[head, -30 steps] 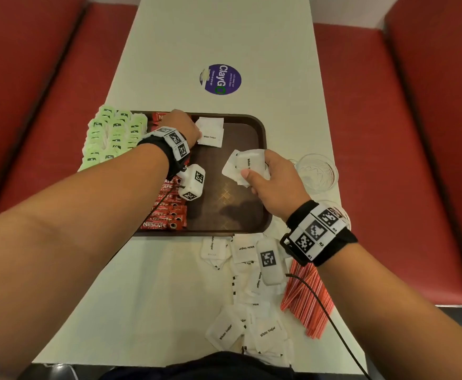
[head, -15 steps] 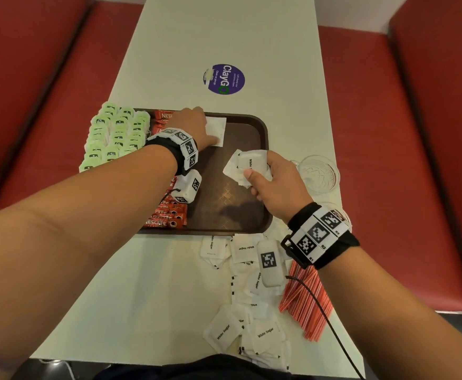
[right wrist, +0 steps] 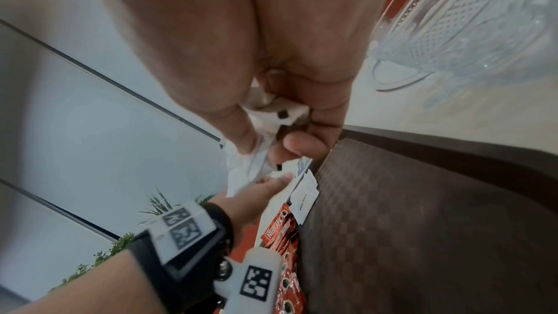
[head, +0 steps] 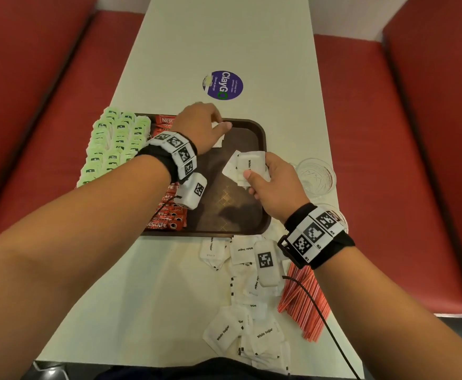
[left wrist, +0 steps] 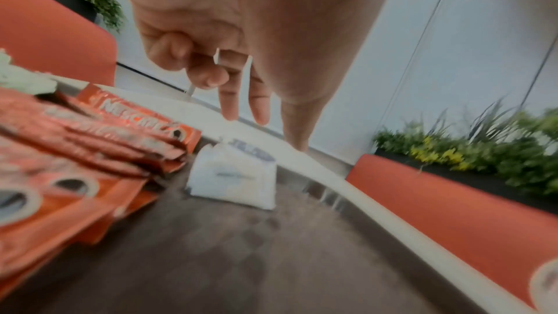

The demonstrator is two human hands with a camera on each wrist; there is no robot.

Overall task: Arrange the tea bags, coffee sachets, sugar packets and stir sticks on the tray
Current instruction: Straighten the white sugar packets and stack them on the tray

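Red booth seats flank the pale table [head: 224, 37] we work at, and the brown tray [head: 261, 138] lies at its middle. Green tea bags [head: 114, 144] fill the tray's nine o'clock edge, with red coffee sachets [head: 167, 215] in a column just beside them.

Since a second ago, our left hand [head: 199, 127] has slid from beside the sugar packet on the tray [left wrist: 235, 176] toward twelve o'clock, and now it hovers over that packet at the far rim. We judge that packet to be set down, starting the sugar column beside the coffee sachets.

From the left wrist view, the two long fingers [left wrist: 232, 102] point straight down, apart from the packet below, while the smaller fingers curl loosely; whether they hold anything we cannot tell. That forearm reaches across the tea bags and sachets.

Our right hand [head: 273, 182] has stayed at three o'clock over the tray, thumb and curled fingers clamped on a bunch of sugar packets [head: 247, 167], ready to feed the next one across.

More sugar packets [head: 241, 333] lie scattered on the table at six o'clock, off the tray, and the red stir sticks [head: 304, 300] sit at five o'clock beside them. A clear glass dish [head: 316, 174] stands at three o'clock. Much sorting remains.
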